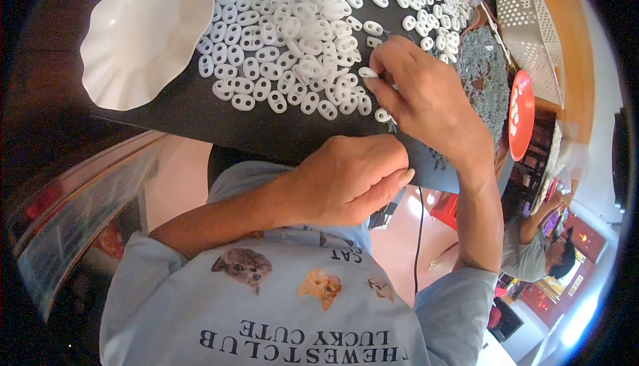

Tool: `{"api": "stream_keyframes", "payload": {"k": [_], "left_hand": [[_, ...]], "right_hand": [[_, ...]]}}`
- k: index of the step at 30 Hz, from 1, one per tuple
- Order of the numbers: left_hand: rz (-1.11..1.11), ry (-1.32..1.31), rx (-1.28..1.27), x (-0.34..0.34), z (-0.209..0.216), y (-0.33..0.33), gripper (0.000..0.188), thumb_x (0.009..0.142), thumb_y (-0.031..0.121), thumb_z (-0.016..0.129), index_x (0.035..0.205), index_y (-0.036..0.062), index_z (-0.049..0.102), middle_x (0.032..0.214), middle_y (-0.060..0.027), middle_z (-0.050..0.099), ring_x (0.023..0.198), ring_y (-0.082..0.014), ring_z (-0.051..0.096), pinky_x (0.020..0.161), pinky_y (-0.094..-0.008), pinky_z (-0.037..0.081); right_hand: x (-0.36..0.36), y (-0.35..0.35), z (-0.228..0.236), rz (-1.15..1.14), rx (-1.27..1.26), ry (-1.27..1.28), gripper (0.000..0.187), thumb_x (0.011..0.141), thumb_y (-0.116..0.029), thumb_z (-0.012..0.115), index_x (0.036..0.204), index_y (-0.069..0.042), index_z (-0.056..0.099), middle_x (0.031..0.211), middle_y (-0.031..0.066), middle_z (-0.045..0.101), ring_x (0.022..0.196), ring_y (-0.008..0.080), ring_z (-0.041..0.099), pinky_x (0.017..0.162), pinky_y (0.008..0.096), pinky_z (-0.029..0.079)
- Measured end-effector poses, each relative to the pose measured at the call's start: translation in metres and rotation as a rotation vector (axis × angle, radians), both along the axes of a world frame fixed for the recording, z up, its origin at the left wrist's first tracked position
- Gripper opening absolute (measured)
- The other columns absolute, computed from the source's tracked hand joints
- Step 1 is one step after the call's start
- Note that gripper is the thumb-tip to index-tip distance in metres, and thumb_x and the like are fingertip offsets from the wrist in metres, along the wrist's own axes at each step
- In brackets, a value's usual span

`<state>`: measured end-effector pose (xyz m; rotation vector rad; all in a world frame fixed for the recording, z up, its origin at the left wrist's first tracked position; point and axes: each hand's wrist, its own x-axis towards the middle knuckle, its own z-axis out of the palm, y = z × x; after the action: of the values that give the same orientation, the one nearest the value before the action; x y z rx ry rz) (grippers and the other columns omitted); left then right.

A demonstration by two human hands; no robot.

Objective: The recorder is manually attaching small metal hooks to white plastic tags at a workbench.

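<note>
My right hand (426, 93) reaches over the front of a dark work surface, thumb and index finger pinched on a small white oval piece (367, 72). Just left of it spreads a large pile of white two-hole oval plastic pieces (266, 53), several layers deep in the middle. One more two-hole oval piece (382, 115) lies under the right hand's palm side. Close to the table's front edge, my left hand (359, 176) is curled with its thumb pressed to the index finger; whatever it may hold is hidden.
A white wavy-rimmed dish (100, 53) stands at the left. Small grey-green pieces (482, 66) are heaped at the right, by a red plate (521, 133) with white bits and a white perforated basket (526, 26). Another person (536, 246) is farther right. A black cable (419, 239) hangs below.
</note>
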<state>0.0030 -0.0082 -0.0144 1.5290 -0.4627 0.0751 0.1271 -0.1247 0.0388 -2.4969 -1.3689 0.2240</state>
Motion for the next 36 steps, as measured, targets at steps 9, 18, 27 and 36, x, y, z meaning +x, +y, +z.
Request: {"api": "stream_keyframes", "payload": {"k": [9,18,27,36], "left_hand": [[-0.012,0.099,0.008,0.001,0.003,0.001,0.010,0.092,0.011,0.054,0.089,0.0022,0.054,0.069,-0.0104,0.052,0.058,-0.0249,0.054,0.055,-0.0353,0.044],[0.035,0.402,-0.193,-0.002,0.008,0.002,0.016,0.097,0.018,0.050,0.093,0.0028,0.054,0.075,-0.0004,0.054,0.068,-0.0066,0.049,0.062,-0.0240,0.042],[-0.004,0.481,-0.225,-0.002,0.011,0.003,0.018,0.099,0.020,0.049,0.101,0.0032,0.055,0.081,0.0013,0.055,0.072,-0.0042,0.047,0.065,-0.0196,0.039],[0.024,0.488,-0.252,-0.001,0.014,0.001,0.021,0.099,0.023,0.051,0.102,0.0036,0.056,0.082,0.0031,0.056,0.070,-0.0019,0.045,0.062,-0.0178,0.038]], "right_hand": [[-0.010,-0.024,0.020,-0.316,0.165,0.592,0.010,0.089,-0.006,0.061,0.084,-0.002,0.053,0.072,-0.0063,0.044,0.065,0.0017,0.039,0.055,0.0202,0.031],[-0.029,-0.050,0.031,-0.445,0.411,0.880,0.011,0.089,-0.010,0.063,0.087,-0.001,0.057,0.073,-0.0062,0.048,0.066,0.0015,0.040,0.055,0.0194,0.032],[-0.042,-0.052,0.030,-0.303,0.347,0.812,0.012,0.094,-0.009,0.057,0.089,0.001,0.057,0.075,-0.0046,0.049,0.069,0.0032,0.042,0.059,0.0199,0.034],[-0.042,-0.056,0.025,-0.224,0.397,0.592,0.011,0.092,-0.010,0.059,0.088,0.000,0.057,0.072,0.0012,0.050,0.066,0.0075,0.045,0.058,0.0227,0.036]]}}
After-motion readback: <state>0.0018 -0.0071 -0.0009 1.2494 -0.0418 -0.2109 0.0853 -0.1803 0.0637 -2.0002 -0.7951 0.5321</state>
